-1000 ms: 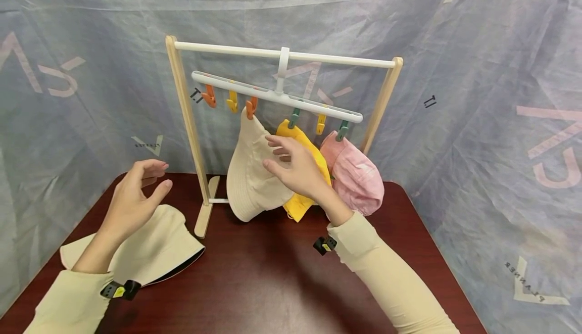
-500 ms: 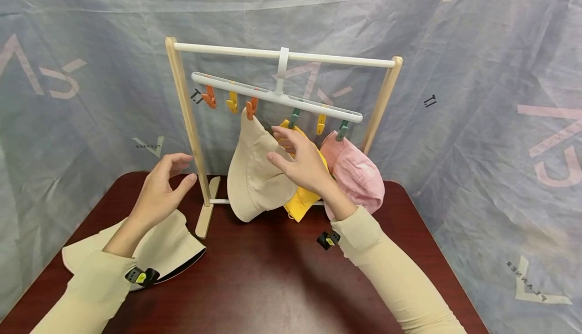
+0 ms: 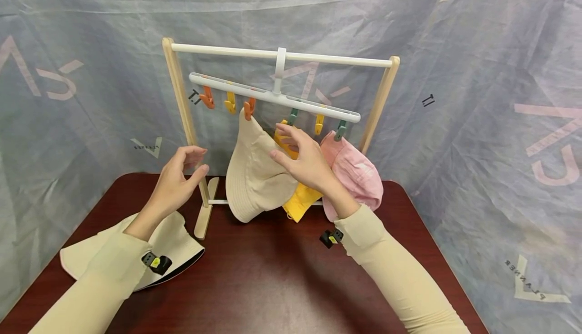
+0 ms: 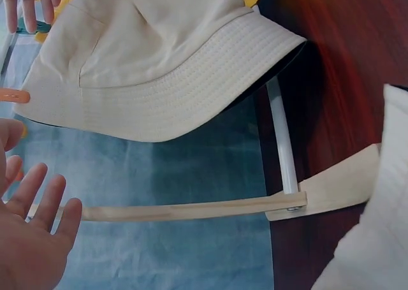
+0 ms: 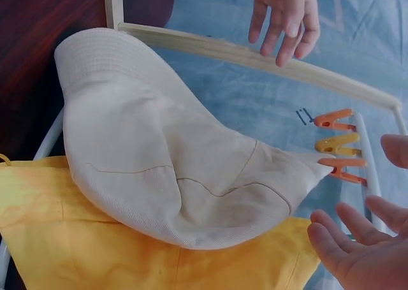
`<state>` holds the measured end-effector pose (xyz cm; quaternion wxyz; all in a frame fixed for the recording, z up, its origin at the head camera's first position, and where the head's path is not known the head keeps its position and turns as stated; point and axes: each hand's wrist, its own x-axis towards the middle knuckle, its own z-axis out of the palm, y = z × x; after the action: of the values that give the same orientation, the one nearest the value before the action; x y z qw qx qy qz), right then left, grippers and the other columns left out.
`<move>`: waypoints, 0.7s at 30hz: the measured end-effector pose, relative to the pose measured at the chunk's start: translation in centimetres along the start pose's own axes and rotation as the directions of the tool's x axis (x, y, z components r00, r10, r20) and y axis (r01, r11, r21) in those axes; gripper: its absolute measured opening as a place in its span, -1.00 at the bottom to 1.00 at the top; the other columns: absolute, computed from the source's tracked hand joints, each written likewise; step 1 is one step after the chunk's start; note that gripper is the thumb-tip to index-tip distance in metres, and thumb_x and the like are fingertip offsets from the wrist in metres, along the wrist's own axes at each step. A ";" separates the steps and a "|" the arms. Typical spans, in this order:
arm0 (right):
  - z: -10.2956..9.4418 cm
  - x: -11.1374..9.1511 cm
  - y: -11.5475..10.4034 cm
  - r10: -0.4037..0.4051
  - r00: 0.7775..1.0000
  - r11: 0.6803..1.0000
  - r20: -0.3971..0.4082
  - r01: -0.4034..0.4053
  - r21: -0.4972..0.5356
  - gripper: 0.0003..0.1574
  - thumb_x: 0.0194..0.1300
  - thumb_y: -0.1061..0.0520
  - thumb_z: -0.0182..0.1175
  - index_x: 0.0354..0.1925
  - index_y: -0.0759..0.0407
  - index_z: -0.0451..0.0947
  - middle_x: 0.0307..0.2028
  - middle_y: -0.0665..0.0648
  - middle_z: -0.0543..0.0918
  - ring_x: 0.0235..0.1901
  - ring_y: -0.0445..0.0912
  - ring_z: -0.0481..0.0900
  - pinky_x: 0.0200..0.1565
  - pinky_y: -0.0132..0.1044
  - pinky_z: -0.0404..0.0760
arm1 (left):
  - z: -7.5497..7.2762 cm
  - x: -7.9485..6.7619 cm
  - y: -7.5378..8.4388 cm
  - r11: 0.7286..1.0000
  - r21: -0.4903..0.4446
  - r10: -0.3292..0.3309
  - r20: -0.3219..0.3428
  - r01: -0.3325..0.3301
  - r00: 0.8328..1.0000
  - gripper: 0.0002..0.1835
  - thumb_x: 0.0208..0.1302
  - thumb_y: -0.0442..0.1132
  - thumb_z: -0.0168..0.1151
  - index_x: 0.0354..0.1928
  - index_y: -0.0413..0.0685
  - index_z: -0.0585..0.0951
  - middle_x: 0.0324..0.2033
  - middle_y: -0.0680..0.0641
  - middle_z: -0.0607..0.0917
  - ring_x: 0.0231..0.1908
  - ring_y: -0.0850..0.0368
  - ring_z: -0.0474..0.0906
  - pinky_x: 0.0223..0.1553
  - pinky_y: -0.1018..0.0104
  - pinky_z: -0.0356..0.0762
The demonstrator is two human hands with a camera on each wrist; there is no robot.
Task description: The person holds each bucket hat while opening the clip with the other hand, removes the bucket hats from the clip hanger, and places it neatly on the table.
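Both hands have risen, left hand [image 3: 175,185] open-fingered by the rack post [image 3: 182,106], right hand [image 3: 306,164] spread against the hanging cream hat [image 3: 252,177].

Hanging from an orange clip [image 5: 341,169], a cream hat [image 5: 166,169] overlapping a yellow hat [image 5: 76,245]; right hand [image 5: 366,255] hovering open nearby.

Three hats hang in a row — cream hat [image 3: 254,177], yellow hat [image 3: 297,200], pink hat [image 3: 359,172] — from orange peg [image 3: 248,108], yellow peg [image 3: 230,103] and green peg [image 3: 293,116]. White bar [image 3: 273,95], pale wood post [image 3: 179,101], dark red-brown desk [image 3: 273,273], grey-blue backdrop [image 3: 477,122] with faded pink letters.
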<state>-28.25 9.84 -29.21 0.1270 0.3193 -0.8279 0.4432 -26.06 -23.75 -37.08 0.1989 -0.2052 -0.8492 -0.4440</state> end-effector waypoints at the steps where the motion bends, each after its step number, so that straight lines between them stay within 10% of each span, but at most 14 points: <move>1: 0.0 0.0 0.0 0.000 1.000 1.000 0.000 0.000 0.001 -0.22 0.49 0.05 0.36 0.54 0.13 0.36 0.35 0.31 0.56 0.32 0.19 0.59 0.40 -0.02 0.52 | 0.1 0.3 0.0 1.000 -0.009 0.002 0.002 -0.002 1.000 -0.53 0.62 -0.19 0.19 0.44 -0.13 0.37 0.39 -0.21 0.52 0.35 -0.23 0.47 0.35 -0.25 0.40; 21: -0.3 0.3 -0.2 0.009 1.000 1.000 -0.002 -0.009 0.017 -0.20 0.49 0.06 0.35 0.56 0.14 0.34 0.39 0.27 0.54 0.33 0.20 0.58 0.42 -0.02 0.50 | 3.2 5.1 1.4 0.991 -0.133 0.012 -0.038 -0.017 0.999 -0.52 0.60 -0.21 0.21 0.43 -0.16 0.39 0.37 -0.24 0.52 0.37 -0.25 0.46 0.41 -0.21 0.38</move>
<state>-28.35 9.85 -28.75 0.1233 0.3161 -0.8254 0.4513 -30.11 -19.47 -35.16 0.2037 -0.2156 -0.8123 -0.5022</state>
